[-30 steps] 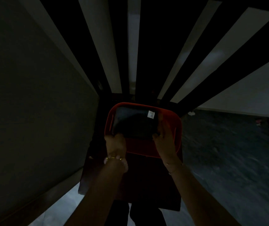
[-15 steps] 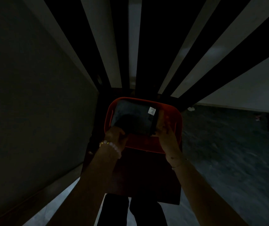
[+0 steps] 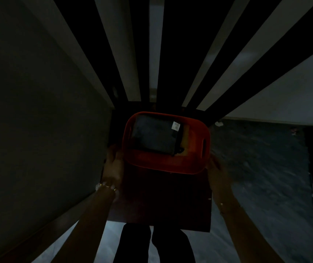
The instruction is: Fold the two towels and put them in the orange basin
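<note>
One wide-angle view, worn on the person's head, looks steeply down and a little forward. It sits close above a small dark-red table. The table's near edge lies low in the picture, with the person's legs below it. The orange basin at the table's far edge falls near the middle. Dark bars fan outward toward the top corners. Everything is very dim.

One basin, one towel, two hands — left hand, right hand.
</note>
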`<act>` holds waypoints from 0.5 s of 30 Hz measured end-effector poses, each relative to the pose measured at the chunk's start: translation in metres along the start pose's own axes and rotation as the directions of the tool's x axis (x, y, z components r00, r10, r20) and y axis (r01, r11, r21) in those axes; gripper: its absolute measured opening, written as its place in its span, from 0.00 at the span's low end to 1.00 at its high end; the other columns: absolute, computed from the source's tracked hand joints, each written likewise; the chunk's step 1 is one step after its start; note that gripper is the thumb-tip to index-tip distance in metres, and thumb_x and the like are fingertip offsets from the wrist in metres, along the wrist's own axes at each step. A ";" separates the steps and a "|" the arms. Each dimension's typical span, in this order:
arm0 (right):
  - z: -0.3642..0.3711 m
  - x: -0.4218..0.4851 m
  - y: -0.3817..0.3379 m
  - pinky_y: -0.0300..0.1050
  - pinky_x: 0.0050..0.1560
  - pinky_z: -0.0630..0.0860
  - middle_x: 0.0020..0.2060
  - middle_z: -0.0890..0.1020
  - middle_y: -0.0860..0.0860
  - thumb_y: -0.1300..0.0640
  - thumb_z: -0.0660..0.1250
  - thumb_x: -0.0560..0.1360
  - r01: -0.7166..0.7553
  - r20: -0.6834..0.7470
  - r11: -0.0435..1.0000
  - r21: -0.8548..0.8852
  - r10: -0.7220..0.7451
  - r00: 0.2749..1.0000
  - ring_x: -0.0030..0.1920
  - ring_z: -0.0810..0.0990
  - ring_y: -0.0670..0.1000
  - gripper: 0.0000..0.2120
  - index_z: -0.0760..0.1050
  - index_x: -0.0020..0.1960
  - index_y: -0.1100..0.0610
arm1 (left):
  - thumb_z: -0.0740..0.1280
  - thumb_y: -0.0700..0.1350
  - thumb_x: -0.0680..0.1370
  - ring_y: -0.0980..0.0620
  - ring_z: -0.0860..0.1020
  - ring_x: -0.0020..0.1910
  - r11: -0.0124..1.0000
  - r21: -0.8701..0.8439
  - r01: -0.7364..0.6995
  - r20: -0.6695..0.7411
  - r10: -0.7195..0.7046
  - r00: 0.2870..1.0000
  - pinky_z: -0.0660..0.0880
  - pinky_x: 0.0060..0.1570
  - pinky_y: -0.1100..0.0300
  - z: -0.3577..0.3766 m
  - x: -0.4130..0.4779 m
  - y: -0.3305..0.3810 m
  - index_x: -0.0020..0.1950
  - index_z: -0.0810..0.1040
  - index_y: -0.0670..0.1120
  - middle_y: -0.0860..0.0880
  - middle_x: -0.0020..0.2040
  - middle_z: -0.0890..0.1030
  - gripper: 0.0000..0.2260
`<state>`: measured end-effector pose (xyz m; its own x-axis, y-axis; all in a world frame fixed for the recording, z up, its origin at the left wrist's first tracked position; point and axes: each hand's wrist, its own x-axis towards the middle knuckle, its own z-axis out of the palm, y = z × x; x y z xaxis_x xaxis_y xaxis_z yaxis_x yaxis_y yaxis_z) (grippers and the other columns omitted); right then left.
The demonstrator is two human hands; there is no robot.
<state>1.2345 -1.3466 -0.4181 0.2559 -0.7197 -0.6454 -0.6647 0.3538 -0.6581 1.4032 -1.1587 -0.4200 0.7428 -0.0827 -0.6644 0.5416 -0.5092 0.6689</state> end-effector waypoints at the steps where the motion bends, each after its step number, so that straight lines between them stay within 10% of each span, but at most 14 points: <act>1: 0.002 -0.003 -0.005 0.54 0.53 0.77 0.45 0.81 0.59 0.52 0.60 0.79 -0.015 0.021 1.000 0.011 0.015 1.000 0.47 0.80 0.57 0.12 0.78 0.44 0.56 | 0.59 0.45 0.79 0.44 0.69 0.67 0.999 -0.037 0.023 0.022 -0.022 1.000 0.63 0.68 0.52 -0.001 0.001 -0.001 0.71 0.66 0.43 0.44 0.67 0.71 0.20; 10: 0.002 0.000 -0.003 0.57 0.60 0.75 0.50 0.83 0.49 0.44 0.62 0.77 0.011 0.119 0.999 0.042 -0.016 0.993 0.53 0.82 0.51 0.08 0.79 0.48 0.41 | 0.62 0.58 0.64 0.43 0.74 0.62 0.982 -0.180 0.062 0.092 -0.046 0.995 0.67 0.65 0.42 -0.002 0.004 -0.013 0.67 0.68 0.49 0.43 0.61 0.77 0.32; 15: -0.003 -0.010 -0.011 0.54 0.61 0.74 0.49 0.83 0.46 0.40 0.62 0.74 0.051 0.151 0.994 0.092 -0.065 0.986 0.53 0.81 0.48 0.11 0.79 0.51 0.42 | 0.63 0.55 0.73 0.43 0.72 0.64 0.991 -0.127 0.034 0.085 -0.023 0.996 0.65 0.67 0.44 -0.007 0.000 -0.008 0.70 0.67 0.49 0.45 0.66 0.74 0.27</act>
